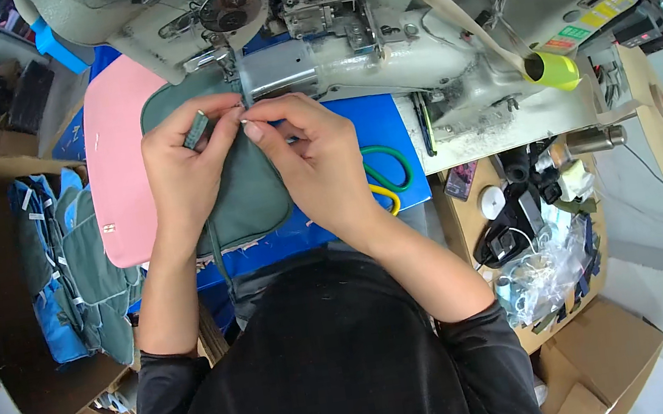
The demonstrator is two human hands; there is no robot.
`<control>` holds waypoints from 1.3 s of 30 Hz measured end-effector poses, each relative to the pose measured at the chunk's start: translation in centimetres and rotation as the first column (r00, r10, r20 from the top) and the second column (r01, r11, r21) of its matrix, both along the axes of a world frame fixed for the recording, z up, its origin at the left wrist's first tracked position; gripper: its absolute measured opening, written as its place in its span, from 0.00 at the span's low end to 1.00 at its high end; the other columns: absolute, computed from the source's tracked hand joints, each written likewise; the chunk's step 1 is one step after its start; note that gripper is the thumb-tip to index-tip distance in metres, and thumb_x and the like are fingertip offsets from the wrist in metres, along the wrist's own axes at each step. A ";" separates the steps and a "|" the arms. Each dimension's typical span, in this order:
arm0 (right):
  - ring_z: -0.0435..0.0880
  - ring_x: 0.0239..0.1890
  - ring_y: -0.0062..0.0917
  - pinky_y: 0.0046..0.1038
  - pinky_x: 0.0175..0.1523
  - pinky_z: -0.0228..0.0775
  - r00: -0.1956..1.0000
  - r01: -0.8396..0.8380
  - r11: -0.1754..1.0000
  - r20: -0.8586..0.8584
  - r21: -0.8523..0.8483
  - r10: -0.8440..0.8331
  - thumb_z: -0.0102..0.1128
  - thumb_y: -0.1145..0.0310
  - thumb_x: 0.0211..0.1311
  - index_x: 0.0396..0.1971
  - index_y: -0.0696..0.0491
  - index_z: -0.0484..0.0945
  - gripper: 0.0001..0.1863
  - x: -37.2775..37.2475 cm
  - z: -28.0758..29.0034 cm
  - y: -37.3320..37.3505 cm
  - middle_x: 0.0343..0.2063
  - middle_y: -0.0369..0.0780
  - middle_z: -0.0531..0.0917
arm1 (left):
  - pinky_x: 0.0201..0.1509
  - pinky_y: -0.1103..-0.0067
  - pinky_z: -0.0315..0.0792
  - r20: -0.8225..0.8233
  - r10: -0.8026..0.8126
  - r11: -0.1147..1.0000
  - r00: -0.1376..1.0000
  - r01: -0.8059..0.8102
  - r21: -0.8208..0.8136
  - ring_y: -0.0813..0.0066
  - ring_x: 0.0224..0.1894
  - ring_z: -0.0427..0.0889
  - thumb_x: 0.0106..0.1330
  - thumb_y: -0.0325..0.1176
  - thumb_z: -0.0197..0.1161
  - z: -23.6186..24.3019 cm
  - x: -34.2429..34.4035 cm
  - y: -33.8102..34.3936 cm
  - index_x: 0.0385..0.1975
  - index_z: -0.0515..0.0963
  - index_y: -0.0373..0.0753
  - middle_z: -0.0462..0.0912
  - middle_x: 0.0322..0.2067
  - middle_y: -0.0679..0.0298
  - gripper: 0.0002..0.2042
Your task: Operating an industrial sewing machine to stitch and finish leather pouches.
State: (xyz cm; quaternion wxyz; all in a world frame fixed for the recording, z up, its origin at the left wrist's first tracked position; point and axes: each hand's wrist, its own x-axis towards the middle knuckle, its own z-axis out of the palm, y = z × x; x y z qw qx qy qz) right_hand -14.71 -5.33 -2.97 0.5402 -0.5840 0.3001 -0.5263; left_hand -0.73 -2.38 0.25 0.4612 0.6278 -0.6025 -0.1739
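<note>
My left hand (186, 164) and my right hand (312, 143) meet just in front of the sewing machine's needle area (224, 58), thumbs and forefingers pinched close together. A small grey-green strip (196, 129) with light marks sticks out between the fingers of my left hand. What lies between my right fingertips is too small to name. Beneath both hands is a dark green rounded fabric piece (247, 189), its upper edge at the machine. From it a narrow green strip (217, 254) hangs toward my lap. A pink rounded fabric piece (120, 170) lies to the left, partly under the green one.
Scissors with green and yellow handles (388, 168) lie right of my right hand on a blue surface (392, 125). A cardboard box (9, 341) at left holds blue and green fabric pieces (77, 253). A yellow-green tape roll (549, 72) and a cluttered side table (471, 225) are right.
</note>
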 end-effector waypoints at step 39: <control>0.62 0.23 0.07 0.15 0.28 0.50 0.971 -0.163 0.916 -0.105 0.366 0.215 0.60 0.67 0.67 0.31 0.53 0.81 0.07 -0.9 0.3 -1.1 0.23 0.24 0.75 | 0.29 0.84 0.63 -0.242 -0.010 0.927 0.970 0.100 0.362 0.89 0.25 0.70 0.65 0.32 0.63 0.8 1.4 -0.4 0.25 0.80 0.35 0.80 0.18 0.70 0.09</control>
